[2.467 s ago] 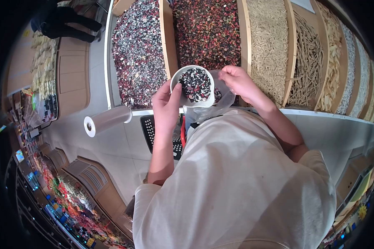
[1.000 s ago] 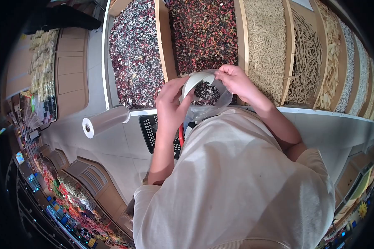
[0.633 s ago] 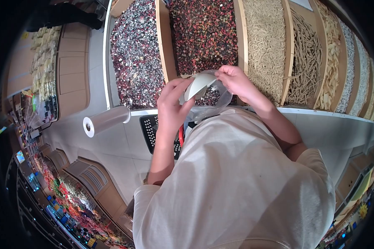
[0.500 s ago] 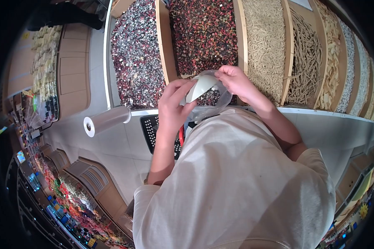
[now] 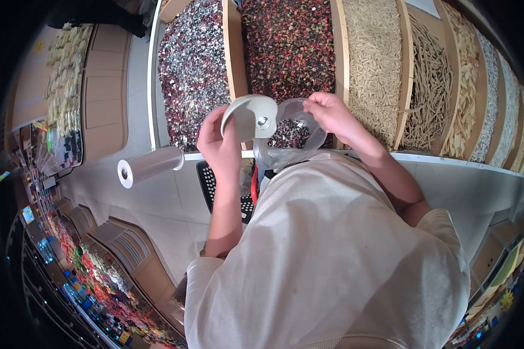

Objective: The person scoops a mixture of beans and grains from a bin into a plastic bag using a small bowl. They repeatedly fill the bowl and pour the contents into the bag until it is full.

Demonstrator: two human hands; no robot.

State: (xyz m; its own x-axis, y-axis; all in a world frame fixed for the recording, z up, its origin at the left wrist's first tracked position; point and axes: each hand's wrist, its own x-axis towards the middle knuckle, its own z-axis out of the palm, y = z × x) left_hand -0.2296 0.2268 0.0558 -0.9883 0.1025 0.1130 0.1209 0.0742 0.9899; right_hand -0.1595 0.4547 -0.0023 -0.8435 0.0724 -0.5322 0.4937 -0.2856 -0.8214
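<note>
My left hand (image 5: 220,139) is closed around a white plastic scoop (image 5: 251,119), held up and tilted beside the mouth of a clear plastic bag (image 5: 315,138). The scoop's pale surface faces me, and no grain shows on it. With its fingers pinched together, my right hand (image 5: 333,116) grips the bag's upper right rim. A dark red, black and white grain mix (image 5: 291,134) shows within the bag's opening. The bag's lower part hangs close to my shirt and is partly hidden.
Behind my hands are wooden-walled bins: a purple-and-white mix (image 5: 193,75), a red-and-dark mix (image 5: 288,49), pale short pieces (image 5: 374,70) and brown stick-like pieces (image 5: 429,87). A clear bag roll (image 5: 151,167) sticks out left; a black basket (image 5: 211,186) is below. A person's dark clothing (image 5: 102,14) shows upper left.
My left hand has moved left and drawn the scoop away from the bag's mouth, turning its broad side toward me. My right hand stays on the rim.
</note>
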